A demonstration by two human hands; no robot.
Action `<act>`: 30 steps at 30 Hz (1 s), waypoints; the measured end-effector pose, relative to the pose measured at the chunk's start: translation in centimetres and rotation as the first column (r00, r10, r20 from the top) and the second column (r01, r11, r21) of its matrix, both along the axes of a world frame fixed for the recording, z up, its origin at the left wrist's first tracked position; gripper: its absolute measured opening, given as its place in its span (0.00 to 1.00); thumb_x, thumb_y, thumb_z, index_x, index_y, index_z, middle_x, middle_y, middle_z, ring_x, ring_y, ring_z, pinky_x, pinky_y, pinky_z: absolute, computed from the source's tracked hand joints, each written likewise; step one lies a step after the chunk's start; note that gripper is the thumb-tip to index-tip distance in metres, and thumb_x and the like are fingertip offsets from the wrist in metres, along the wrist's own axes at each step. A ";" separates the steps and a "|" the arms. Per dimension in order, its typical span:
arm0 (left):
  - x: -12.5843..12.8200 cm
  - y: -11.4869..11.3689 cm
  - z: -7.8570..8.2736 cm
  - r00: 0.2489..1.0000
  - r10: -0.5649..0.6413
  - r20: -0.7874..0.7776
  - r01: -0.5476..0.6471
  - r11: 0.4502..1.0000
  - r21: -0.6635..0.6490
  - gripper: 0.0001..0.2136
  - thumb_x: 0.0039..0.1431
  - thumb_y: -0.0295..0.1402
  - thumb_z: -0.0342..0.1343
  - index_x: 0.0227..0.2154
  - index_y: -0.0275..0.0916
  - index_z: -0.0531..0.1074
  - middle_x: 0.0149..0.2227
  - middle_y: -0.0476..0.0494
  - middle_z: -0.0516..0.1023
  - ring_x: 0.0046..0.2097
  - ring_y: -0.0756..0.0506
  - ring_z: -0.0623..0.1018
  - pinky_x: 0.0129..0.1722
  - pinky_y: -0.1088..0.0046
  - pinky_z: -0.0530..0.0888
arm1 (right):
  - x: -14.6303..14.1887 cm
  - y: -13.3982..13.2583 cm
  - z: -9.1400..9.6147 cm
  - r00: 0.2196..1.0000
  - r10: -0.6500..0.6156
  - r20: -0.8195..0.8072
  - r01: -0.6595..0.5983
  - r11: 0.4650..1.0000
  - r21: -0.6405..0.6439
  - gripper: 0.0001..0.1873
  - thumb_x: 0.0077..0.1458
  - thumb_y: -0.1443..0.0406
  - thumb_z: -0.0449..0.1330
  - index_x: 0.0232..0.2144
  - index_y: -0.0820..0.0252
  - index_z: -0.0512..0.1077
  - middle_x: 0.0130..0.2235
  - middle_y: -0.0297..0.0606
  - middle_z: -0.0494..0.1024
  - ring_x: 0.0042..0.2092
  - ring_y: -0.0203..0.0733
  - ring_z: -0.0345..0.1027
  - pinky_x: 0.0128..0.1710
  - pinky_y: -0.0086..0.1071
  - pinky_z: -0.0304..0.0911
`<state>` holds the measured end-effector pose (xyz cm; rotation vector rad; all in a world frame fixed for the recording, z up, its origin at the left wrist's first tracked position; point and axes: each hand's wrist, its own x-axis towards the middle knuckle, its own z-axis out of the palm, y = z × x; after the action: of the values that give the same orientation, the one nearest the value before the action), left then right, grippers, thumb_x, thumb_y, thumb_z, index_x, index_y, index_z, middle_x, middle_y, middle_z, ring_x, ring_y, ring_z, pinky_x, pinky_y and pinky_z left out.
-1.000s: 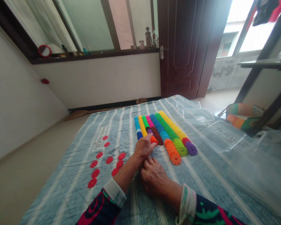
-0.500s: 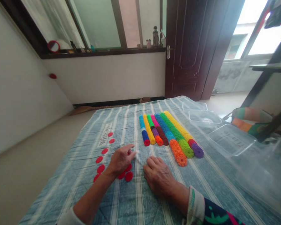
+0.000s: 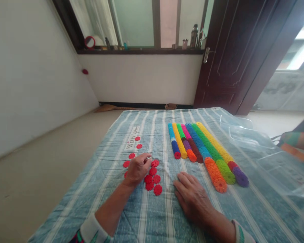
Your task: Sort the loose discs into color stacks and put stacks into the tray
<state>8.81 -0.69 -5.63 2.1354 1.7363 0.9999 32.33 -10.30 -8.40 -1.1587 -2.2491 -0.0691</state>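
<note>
My left hand (image 3: 138, 169) is over the cloth, thumb and forefinger pinched together; whatever is between them is too small to make out. Just right of it lies a loose cluster of red notched discs (image 3: 153, 171), a few overlapping. More red discs (image 3: 131, 156) are spread out on its left, some partly hidden by the hand. My right hand (image 3: 192, 195) rests palm down on the cloth with fingers loosely stretched, holding nothing. Beyond it, rows of stacked discs (image 3: 200, 141) lie side by side in blue, yellow, green, pink, brown, orange and purple.
A striped blue-green cloth (image 3: 96, 192) covers the surface, with printed lettering (image 3: 132, 137) at its left. Clear plastic containers (image 3: 281, 172) stand along the right side. Behind are a wall, a window ledge (image 3: 142, 51) with small items, and a dark door (image 3: 225, 57).
The view has turned left, so the scene sits further right. My left hand has shifted left off the red cluster, uncovering more discs. My right hand's fingers have loosened from a curl.
</note>
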 end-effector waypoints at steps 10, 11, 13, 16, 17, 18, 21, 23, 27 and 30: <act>0.2 -0.1 -0.9 0.993 -0.020 -0.116 0.021 1.000 0.006 0.09 0.59 0.29 0.53 0.36 0.36 0.79 0.31 0.44 0.82 0.31 0.47 0.79 0.34 0.74 0.72 | 0.2 -0.2 0.0 1.000 0.012 -0.002 -0.012 1.000 0.003 0.10 0.59 0.73 0.54 0.41 0.60 0.72 0.46 0.45 0.76 0.51 0.53 0.68 0.51 0.46 0.68; 0.3 -0.1 -0.9 0.992 -0.018 -0.126 0.019 1.000 0.002 0.09 0.59 0.29 0.53 0.36 0.36 0.79 0.31 0.43 0.83 0.32 0.47 0.79 0.35 0.73 0.72 | 0.2 -0.2 -0.1 1.000 0.012 -0.003 -0.012 1.000 0.001 0.11 0.59 0.73 0.54 0.41 0.59 0.72 0.47 0.45 0.76 0.51 0.53 0.68 0.52 0.46 0.68; 0.4 -0.1 -0.9 0.989 -0.010 -0.144 0.009 1.000 -0.002 0.09 0.59 0.29 0.53 0.36 0.36 0.79 0.32 0.43 0.83 0.32 0.46 0.79 0.35 0.73 0.72 | 0.2 -0.2 -0.1 1.000 0.009 -0.002 -0.009 1.000 -0.004 0.11 0.59 0.73 0.54 0.41 0.59 0.72 0.47 0.45 0.76 0.51 0.53 0.68 0.52 0.46 0.68; 0.6 0.0 -0.7 0.986 -0.001 -0.170 0.002 1.000 0.002 0.09 0.59 0.28 0.54 0.35 0.37 0.79 0.31 0.43 0.83 0.32 0.45 0.80 0.36 0.72 0.73 | 0.2 -0.2 -0.2 1.000 0.007 -0.006 -0.007 1.000 -0.006 0.11 0.59 0.73 0.55 0.41 0.59 0.72 0.47 0.44 0.76 0.51 0.52 0.68 0.52 0.46 0.69; 0.6 0.0 -0.7 0.984 -0.001 -0.177 0.002 1.000 0.004 0.08 0.59 0.28 0.54 0.35 0.37 0.79 0.31 0.43 0.83 0.32 0.45 0.80 0.36 0.72 0.73 | 0.2 -0.2 -0.2 1.000 0.006 -0.009 -0.006 1.000 -0.003 0.11 0.59 0.73 0.55 0.41 0.58 0.72 0.47 0.44 0.76 0.51 0.52 0.68 0.52 0.46 0.69; 0.6 0.0 -0.6 0.983 -0.002 -0.182 0.003 1.000 0.006 0.08 0.58 0.27 0.54 0.34 0.37 0.79 0.31 0.43 0.83 0.33 0.45 0.80 0.36 0.72 0.73 | 0.2 -0.2 -0.3 1.000 0.005 -0.012 -0.005 1.000 0.000 0.11 0.59 0.73 0.55 0.42 0.58 0.72 0.47 0.44 0.76 0.52 0.52 0.68 0.52 0.47 0.69; 0.6 0.0 -0.6 0.982 0.002 -0.188 0.000 1.000 0.011 0.08 0.58 0.27 0.54 0.33 0.38 0.79 0.31 0.44 0.83 0.32 0.46 0.80 0.36 0.72 0.72 | 0.2 -0.2 -0.3 1.000 0.005 -0.016 -0.005 1.000 -0.001 0.11 0.59 0.73 0.54 0.42 0.58 0.72 0.48 0.44 0.76 0.52 0.52 0.68 0.52 0.47 0.68; 0.6 0.0 -0.6 0.982 0.001 -0.190 0.001 1.000 0.010 0.08 0.58 0.26 0.54 0.33 0.38 0.79 0.30 0.45 0.83 0.32 0.47 0.79 0.35 0.73 0.72 | 0.2 -0.2 -0.3 1.000 0.004 -0.014 -0.004 1.000 -0.007 0.11 0.59 0.72 0.53 0.42 0.58 0.72 0.48 0.44 0.76 0.52 0.52 0.68 0.52 0.47 0.69; 0.6 -0.1 -0.6 0.982 0.001 -0.187 0.000 1.000 0.006 0.08 0.58 0.27 0.54 0.35 0.39 0.79 0.31 0.45 0.83 0.32 0.47 0.79 0.36 0.73 0.72 | 0.2 -0.2 -0.4 1.000 -0.001 -0.006 0.001 1.000 -0.007 0.11 0.60 0.72 0.53 0.42 0.58 0.72 0.48 0.44 0.76 0.52 0.52 0.68 0.52 0.47 0.69; 0.7 -0.1 -0.5 0.980 0.005 -0.197 -0.007 1.000 -0.007 0.08 0.58 0.27 0.54 0.35 0.39 0.79 0.30 0.45 0.82 0.31 0.47 0.79 0.35 0.73 0.72 | 0.2 -0.2 -0.5 1.000 0.000 -0.006 0.000 1.000 0.014 0.11 0.59 0.72 0.53 0.42 0.58 0.72 0.48 0.44 0.76 0.52 0.52 0.69 0.52 0.47 0.69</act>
<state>9.48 -0.83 -6.13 2.2935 1.8304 0.8049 32.52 -10.48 -8.93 -1.1506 -2.2399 -0.0807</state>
